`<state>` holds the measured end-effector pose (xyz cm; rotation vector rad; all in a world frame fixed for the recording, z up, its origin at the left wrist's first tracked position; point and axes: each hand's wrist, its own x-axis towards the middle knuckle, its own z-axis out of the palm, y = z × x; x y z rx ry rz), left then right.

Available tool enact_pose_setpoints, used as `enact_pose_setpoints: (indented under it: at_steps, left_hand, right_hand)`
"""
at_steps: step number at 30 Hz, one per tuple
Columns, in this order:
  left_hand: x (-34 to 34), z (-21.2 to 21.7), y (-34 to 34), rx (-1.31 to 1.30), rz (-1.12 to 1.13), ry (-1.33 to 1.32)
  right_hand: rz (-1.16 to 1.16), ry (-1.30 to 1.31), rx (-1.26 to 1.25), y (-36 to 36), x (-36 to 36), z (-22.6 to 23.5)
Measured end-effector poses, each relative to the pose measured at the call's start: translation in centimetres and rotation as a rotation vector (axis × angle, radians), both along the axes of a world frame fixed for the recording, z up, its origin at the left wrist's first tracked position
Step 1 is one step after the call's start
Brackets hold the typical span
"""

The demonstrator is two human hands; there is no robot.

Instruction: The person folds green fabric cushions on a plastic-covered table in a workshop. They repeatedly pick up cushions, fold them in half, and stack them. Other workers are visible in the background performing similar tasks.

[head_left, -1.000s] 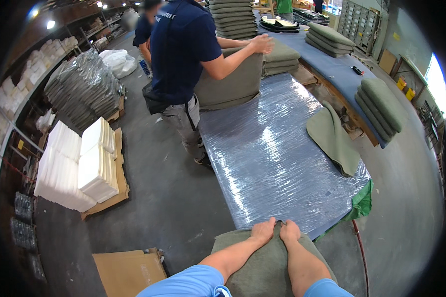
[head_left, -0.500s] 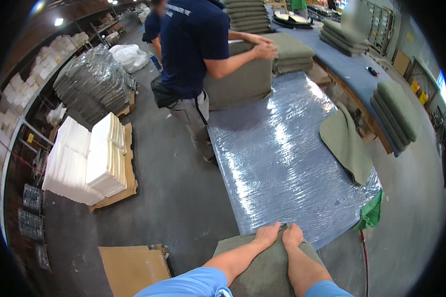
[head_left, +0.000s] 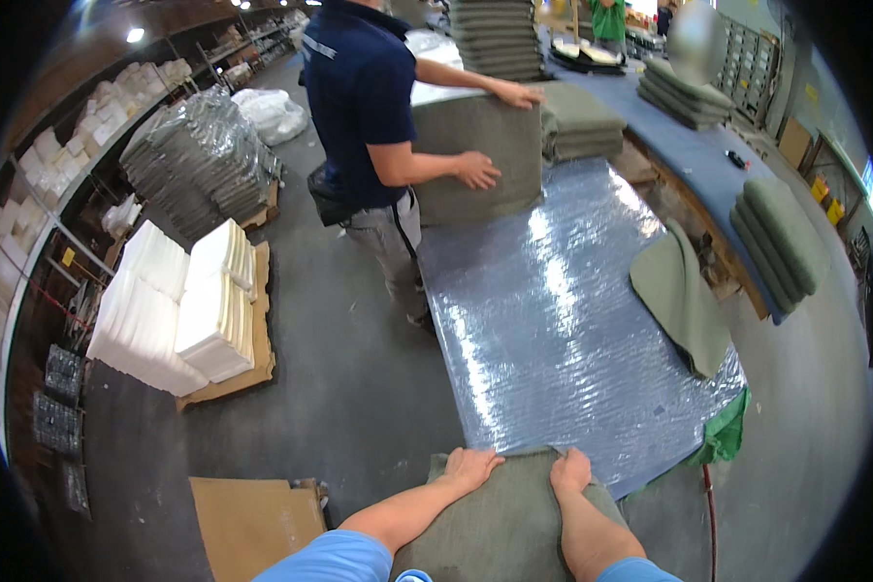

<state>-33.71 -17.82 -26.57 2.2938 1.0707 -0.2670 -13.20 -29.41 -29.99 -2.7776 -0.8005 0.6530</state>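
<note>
Film-wrapped tabletop [head_left: 514, 320] is shining across the head view. Grey-green cloth [head_left: 495, 524] is lying at its near edge. The right hand [head_left: 571, 470] is gripping the cloth's far edge; the left hand [head_left: 469, 468] is resting farther left on that edge, and I am unable to tell its grip. Beyond, a co-worker [head_left: 369, 107] in navy is handling an upright pad [head_left: 509, 145].

White glare streaks the film-covered worktop [head_left: 514, 339]. Far beyond it to the left, a ceiling lamp [head_left: 135, 35] shines; to its right, a panel [head_left: 872, 189] glows. Left of it, shelving [head_left: 66, 210] bows toward the black fisheye rim. At its near edge, the hands [head_left: 471, 469] look fairly crisp; a blurred oval smears the view beyond.
</note>
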Motion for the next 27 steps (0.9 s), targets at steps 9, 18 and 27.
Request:
enact_pose_setpoints:
  at_steps: [9,18,27]
  left_hand:
    - [1.0,0.4,0.3,0.067,-0.042,0.038]
    - [-1.4,3.3,1.0,0.145,0.014,-0.164]
    - [-15.9,19.9,-8.8,-1.004,0.775,-0.294]
  right_hand:
    - [-0.086,0.076,-0.051,0.8,-0.1,2.2]
    - [0.247,0.215,-0.083,0.4,1.8,3.8]
    - [0.214,0.691,-0.201,-15.5,6.4,26.3]
